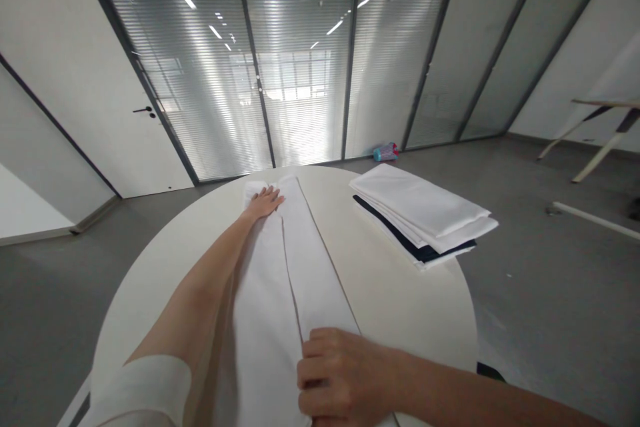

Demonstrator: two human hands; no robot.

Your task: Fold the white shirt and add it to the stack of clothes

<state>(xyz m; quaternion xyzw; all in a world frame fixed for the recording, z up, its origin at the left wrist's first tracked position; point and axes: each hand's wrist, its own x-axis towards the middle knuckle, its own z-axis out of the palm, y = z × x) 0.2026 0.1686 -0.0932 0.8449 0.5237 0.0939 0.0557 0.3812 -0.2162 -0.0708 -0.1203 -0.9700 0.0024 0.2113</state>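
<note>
A long white cloth (265, 320) lies over the round table from its near side toward its far edge, with a lengthwise seam or folded edge down its middle. At the cloth's far end, which looks slightly crumpled, my left hand (265, 202) rests flat with the fingers spread. My right hand (345, 373) is closed at the near part, its curled fingers gripping the cloth along that middle edge. The fingertips and the cloth under them are partly hidden.
The round white table (150, 267) carries a stack of folded white cloths (420, 200) at its right, with a dark cloth (395, 230) among them. Beyond stand a glass partition (305, 80) and a door (120, 80). A colourful package (385, 152) lies on the floor.
</note>
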